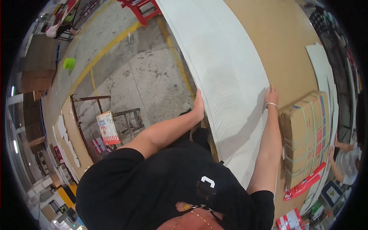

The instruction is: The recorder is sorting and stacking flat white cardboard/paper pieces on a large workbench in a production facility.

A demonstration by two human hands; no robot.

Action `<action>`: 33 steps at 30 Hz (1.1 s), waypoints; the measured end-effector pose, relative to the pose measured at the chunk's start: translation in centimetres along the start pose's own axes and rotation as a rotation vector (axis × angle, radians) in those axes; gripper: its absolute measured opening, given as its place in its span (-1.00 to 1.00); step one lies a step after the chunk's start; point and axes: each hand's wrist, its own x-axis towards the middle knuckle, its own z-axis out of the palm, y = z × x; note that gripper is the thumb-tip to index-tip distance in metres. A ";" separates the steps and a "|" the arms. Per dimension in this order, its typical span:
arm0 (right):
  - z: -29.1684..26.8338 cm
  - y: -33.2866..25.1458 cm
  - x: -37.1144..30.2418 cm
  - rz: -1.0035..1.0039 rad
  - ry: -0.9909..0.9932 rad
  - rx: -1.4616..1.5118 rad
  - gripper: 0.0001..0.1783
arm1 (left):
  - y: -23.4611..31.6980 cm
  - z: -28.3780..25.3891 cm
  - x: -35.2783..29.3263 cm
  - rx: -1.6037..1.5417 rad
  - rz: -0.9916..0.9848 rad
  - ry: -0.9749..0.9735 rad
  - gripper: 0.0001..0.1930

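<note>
A long stack of white sheets (230, 73) runs up and away in front of me, its layered edges showing as faint ridges. My left hand (198, 105) rests flat along the stack's left edge, fingers stretched out and pointing away from me. On the opposite edge, my right hand (271, 97) presses against the sheets with its fingers extended; some of its fingers are partly hidden. The white sheets lie on a surface of brown cardboard (285, 50), which shows to their right.
A strapped brown carton (304, 134) stands right of my right forearm, with a red plastic wrapper (305, 182) beside it. Another person's arms (339, 153) reach in at the far right. To the left are a metal frame (129, 119), a printed white sack (108, 128) and a red stool (142, 10).
</note>
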 end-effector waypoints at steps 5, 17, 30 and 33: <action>1.5 -4.8 5.7 0.069 -0.128 -0.013 -0.58 | 4.2 -0.7 4.3 0.072 0.111 -0.005 -0.29; 4.2 -27.8 9.5 -0.210 0.053 0.054 -0.64 | 10.4 -3.6 14.2 0.105 0.263 0.176 -0.22; 8.7 -34.0 14.4 -0.132 0.103 0.203 -0.63 | 18.3 -0.3 15.2 0.145 0.346 0.116 -0.30; 10.2 -38.1 21.2 -0.209 0.039 0.274 -0.58 | 23.0 -0.7 20.3 0.227 0.515 0.312 -0.31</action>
